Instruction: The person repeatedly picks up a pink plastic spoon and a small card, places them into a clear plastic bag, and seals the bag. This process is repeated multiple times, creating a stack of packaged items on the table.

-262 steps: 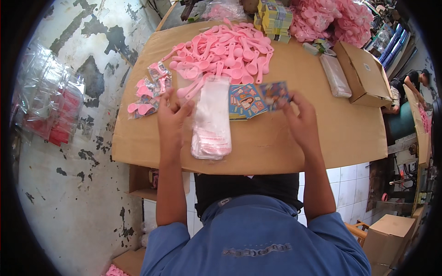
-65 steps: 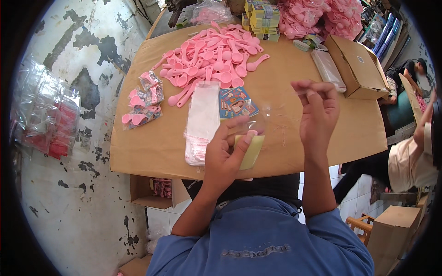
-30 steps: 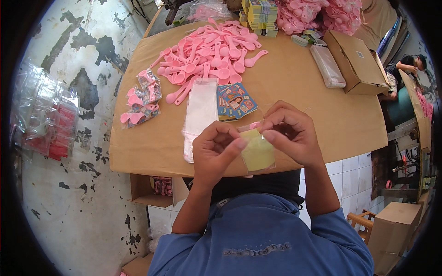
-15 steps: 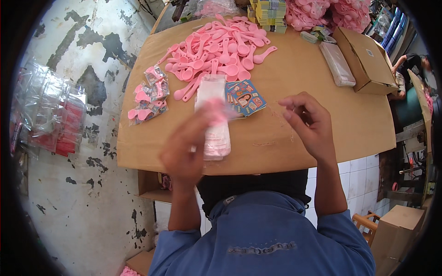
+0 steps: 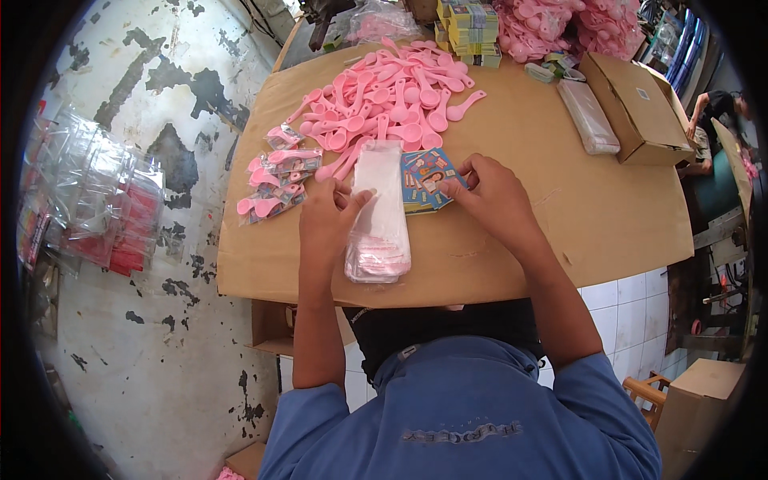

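A stack of clear, narrow plastic bags (image 5: 380, 180) with pink lower ends lies in front of me. My left hand (image 5: 324, 220) is at its left side, the thumb resting on the top bag and the fingers apart. Directly right of the bags sits a small pile of blue printed cards (image 5: 422, 180). My right hand (image 5: 500, 200) has its thumb on the top card and its curled fingers at the pile's right edge. Beyond the bags spreads a heap of pink plastic spoons (image 5: 400, 92). To the left lie filled packets (image 5: 276, 176), each with a pink spoon and a card.
The table (image 5: 608, 216) has a brown covering. At the back stand bundled yellow cards (image 5: 472, 28) and bags of pink spoons (image 5: 532, 28). An open cardboard box (image 5: 640, 112) and a pack of clear bags (image 5: 588, 116) are at the right. Plastic-wrapped goods (image 5: 104, 200) hang at the left.
A packet with pink in it has left my left hand for the group on the left; that hand now touches the bags. My right hand has moved left onto the cards.
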A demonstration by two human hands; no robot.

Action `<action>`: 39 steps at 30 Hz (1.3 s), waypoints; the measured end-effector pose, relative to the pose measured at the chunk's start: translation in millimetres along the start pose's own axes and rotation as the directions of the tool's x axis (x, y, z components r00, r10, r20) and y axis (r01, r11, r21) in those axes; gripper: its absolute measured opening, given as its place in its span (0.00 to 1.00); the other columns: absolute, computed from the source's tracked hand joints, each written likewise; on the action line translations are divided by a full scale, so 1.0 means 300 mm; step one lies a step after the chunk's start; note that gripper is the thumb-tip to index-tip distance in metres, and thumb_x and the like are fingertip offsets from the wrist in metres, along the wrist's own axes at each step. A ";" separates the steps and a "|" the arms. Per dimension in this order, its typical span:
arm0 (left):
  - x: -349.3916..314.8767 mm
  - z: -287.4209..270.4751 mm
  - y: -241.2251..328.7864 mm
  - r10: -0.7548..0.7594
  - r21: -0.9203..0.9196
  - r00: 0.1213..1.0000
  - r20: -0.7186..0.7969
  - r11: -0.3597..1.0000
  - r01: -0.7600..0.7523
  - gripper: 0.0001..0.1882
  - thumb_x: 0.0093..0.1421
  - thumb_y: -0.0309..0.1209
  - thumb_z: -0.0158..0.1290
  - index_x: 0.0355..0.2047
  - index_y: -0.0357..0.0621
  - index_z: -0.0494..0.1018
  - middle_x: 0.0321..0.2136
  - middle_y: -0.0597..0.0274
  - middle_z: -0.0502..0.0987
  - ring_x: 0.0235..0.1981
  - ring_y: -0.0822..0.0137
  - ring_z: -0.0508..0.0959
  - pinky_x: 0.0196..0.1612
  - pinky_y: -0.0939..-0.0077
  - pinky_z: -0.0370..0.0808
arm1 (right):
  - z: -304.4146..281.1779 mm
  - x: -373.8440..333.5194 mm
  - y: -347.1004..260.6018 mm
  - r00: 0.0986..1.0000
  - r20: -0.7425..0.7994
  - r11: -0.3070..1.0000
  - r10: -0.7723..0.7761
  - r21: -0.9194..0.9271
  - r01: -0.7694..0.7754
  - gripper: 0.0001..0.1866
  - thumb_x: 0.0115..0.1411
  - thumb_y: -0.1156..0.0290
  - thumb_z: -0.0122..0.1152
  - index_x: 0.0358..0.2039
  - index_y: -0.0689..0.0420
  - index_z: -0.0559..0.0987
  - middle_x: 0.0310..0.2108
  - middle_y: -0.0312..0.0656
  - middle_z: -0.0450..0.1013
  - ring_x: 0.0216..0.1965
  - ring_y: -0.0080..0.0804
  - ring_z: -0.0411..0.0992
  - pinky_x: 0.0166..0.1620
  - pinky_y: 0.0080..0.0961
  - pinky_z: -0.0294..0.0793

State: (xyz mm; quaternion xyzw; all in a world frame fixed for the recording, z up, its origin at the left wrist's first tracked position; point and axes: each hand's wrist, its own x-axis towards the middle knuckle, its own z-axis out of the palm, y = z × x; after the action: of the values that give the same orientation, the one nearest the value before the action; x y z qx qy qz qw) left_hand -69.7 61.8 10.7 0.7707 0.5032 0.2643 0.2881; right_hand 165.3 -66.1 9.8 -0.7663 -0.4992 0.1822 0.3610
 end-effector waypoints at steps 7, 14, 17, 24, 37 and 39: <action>0.026 0.033 -0.068 -0.054 -0.263 0.998 0.038 0.963 0.062 0.10 0.61 0.31 0.64 0.30 0.37 0.76 0.21 0.69 0.74 0.22 0.79 0.70 0.25 0.80 0.67 | 0.060 0.039 0.076 0.999 -0.043 0.964 -0.013 0.266 0.024 0.21 0.59 0.55 0.71 0.36 0.61 0.77 0.27 0.43 0.76 0.29 0.34 0.75 0.35 0.33 0.73; 0.004 0.024 -0.067 0.004 -0.250 0.999 -0.040 0.968 -0.014 0.10 0.65 0.31 0.60 0.32 0.35 0.77 0.21 0.72 0.72 0.22 0.80 0.67 0.25 0.81 0.64 | 0.060 0.040 0.042 0.999 -0.049 0.970 0.012 0.244 0.001 0.19 0.60 0.59 0.71 0.32 0.64 0.77 0.25 0.43 0.75 0.28 0.32 0.74 0.33 0.31 0.72; -0.008 0.025 -0.059 0.043 -0.245 0.996 -0.077 0.968 -0.061 0.11 0.65 0.32 0.60 0.34 0.34 0.78 0.21 0.72 0.72 0.23 0.79 0.67 0.27 0.80 0.64 | 0.052 0.039 0.029 0.998 -0.065 0.960 0.009 0.281 0.010 0.17 0.62 0.61 0.68 0.33 0.65 0.79 0.25 0.44 0.75 0.27 0.32 0.73 0.33 0.32 0.72; -0.024 0.037 -0.068 0.049 -0.321 0.940 -0.337 0.933 -0.164 0.10 0.70 0.33 0.55 0.36 0.37 0.74 0.27 0.69 0.74 0.23 0.79 0.66 0.29 0.81 0.66 | 0.063 0.028 0.046 0.897 -0.413 0.930 -0.158 0.242 0.275 0.11 0.68 0.66 0.60 0.36 0.63 0.81 0.22 0.40 0.72 0.23 0.25 0.68 0.30 0.27 0.69; -0.088 0.020 -0.016 -0.093 -0.988 0.992 0.084 0.125 0.095 0.18 0.68 0.26 0.56 0.55 0.33 0.69 0.44 0.49 0.82 0.47 0.59 0.83 0.51 0.69 0.82 | 0.021 -0.169 -0.019 0.988 0.143 0.719 -0.055 0.693 -0.060 0.09 0.68 0.68 0.62 0.42 0.62 0.79 0.28 0.31 0.74 0.23 0.13 0.67 0.28 0.14 0.67; -0.115 0.045 0.026 -0.079 -0.991 0.992 0.095 0.092 0.102 0.18 0.67 0.26 0.57 0.55 0.32 0.69 0.46 0.48 0.82 0.48 0.59 0.83 0.52 0.68 0.82 | 0.046 -0.179 -0.034 0.984 0.172 0.701 -0.049 0.708 -0.089 0.10 0.68 0.68 0.62 0.42 0.62 0.79 0.29 0.32 0.75 0.24 0.13 0.68 0.28 0.14 0.68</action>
State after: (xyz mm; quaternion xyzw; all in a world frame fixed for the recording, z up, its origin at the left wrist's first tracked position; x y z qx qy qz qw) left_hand -67.6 24.9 2.8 0.3476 0.2390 0.5085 0.7507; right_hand 126.6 -106.8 3.4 -0.5531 -0.4117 0.4323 0.5812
